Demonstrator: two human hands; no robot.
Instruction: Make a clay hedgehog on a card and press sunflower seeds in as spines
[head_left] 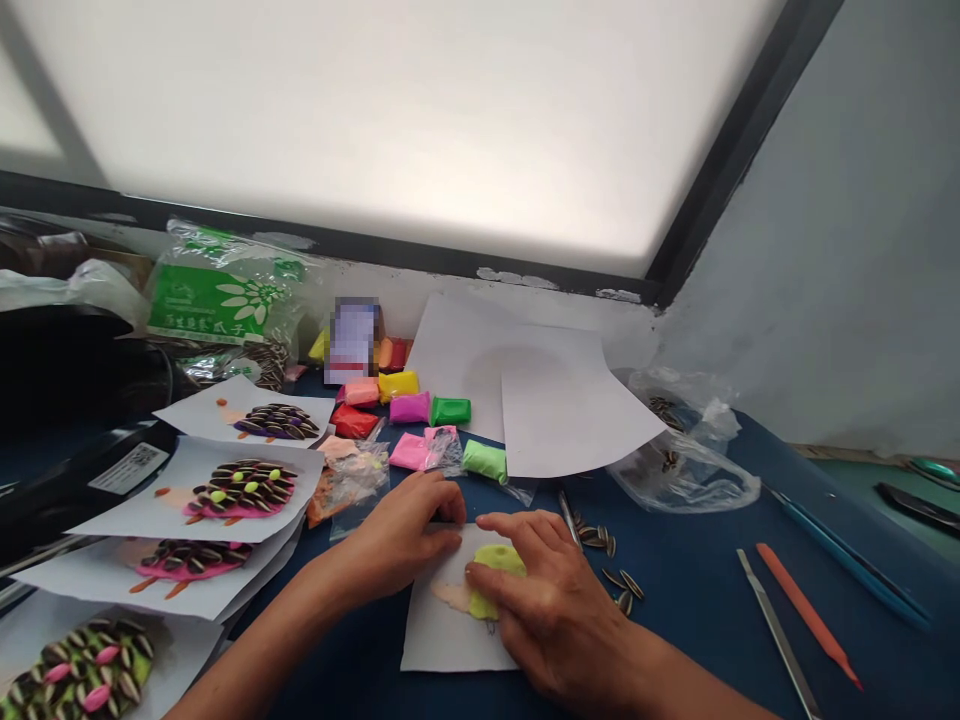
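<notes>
A small sheet of white paper (431, 645) lies on the blue tabletop in front of me. On it is a flattened patch of yellow-green clay (496, 572) joined to a pale peach clay piece (451, 595) at its left. My right hand (551, 600) lies over the sheet's right side, fingers spread, with fingertips touching the yellow-green clay and part of it hidden underneath. My left hand (401, 535) rests at the sheet's upper left edge. Its fingers are bent, the thumb stands apart from them, and no held thing shows.
Sunflower seeds (596, 538) lie right of the sheet. Finished seed-and-clay hedgehog pictures (244, 490) are stacked left. Coloured clay packets (409, 407), white sheets (577, 400) and a plastic bag (682, 470) lie behind. At right are an orange clay tool (810, 612), a metal tool (776, 632) and blue tweezers (847, 555).
</notes>
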